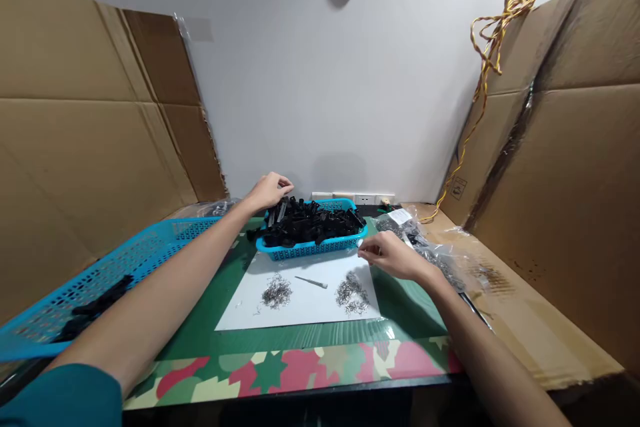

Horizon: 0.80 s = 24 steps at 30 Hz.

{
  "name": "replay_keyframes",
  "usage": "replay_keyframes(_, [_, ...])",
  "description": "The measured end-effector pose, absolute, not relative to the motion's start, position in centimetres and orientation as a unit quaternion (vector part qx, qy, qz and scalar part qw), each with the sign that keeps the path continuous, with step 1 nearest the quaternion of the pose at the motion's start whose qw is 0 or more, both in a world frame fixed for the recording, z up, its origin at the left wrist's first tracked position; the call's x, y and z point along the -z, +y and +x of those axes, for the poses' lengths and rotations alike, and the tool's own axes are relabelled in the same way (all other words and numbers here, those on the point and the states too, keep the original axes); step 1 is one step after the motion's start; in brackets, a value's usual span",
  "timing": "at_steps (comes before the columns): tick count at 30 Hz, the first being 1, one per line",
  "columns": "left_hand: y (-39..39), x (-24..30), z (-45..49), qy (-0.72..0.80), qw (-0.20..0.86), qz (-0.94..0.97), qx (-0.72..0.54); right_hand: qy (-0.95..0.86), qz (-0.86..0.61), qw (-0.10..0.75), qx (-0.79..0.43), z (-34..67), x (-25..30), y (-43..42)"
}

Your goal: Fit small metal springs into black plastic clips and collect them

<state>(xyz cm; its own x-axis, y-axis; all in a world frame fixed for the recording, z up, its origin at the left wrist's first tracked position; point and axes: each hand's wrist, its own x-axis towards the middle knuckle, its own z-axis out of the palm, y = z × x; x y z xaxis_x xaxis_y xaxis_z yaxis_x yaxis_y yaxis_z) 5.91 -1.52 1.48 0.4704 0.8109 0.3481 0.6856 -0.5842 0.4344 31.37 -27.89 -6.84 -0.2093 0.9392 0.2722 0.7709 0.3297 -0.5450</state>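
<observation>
My left hand (269,189) reaches over the far left corner of a small blue basket (320,248) heaped with black plastic parts (310,221); its fingers are curled in a pinch above the heap. My right hand (391,255) hovers just right of the basket's near corner, fingers pinched together over the edge of a white sheet (305,307). What either hand holds is too small to see. On the sheet lie two small piles of metal springs (277,291), the other springs (351,293) sitting below my right hand, and a thin metal tool (311,281) between them.
A large blue basket (105,273) with a few black parts stands at the left. Clear bags of metal parts (430,247) lie right of the small basket. Cardboard walls (565,167) close both sides. A green mat (400,307) covers the table, camouflage-patterned at its front edge.
</observation>
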Motion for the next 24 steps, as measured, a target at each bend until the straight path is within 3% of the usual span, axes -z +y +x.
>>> replay_keyframes(6, [-2.0,-3.9,-2.7,0.477,0.076,0.837,-0.257,-0.76,-0.574,0.248,-0.179,32.1,9.5,-27.7])
replay_keyframes(12, [-5.4,-1.7,-14.0,0.533,0.063,0.83,-0.15,-0.758,-0.591,0.201,-0.188,32.1,10.9,-27.9])
replay_keyframes(24, [-9.6,1.4,-21.3,0.548,0.129,0.818,-0.114,-0.72,-0.595,0.297,-0.199,30.3,11.7,-27.1])
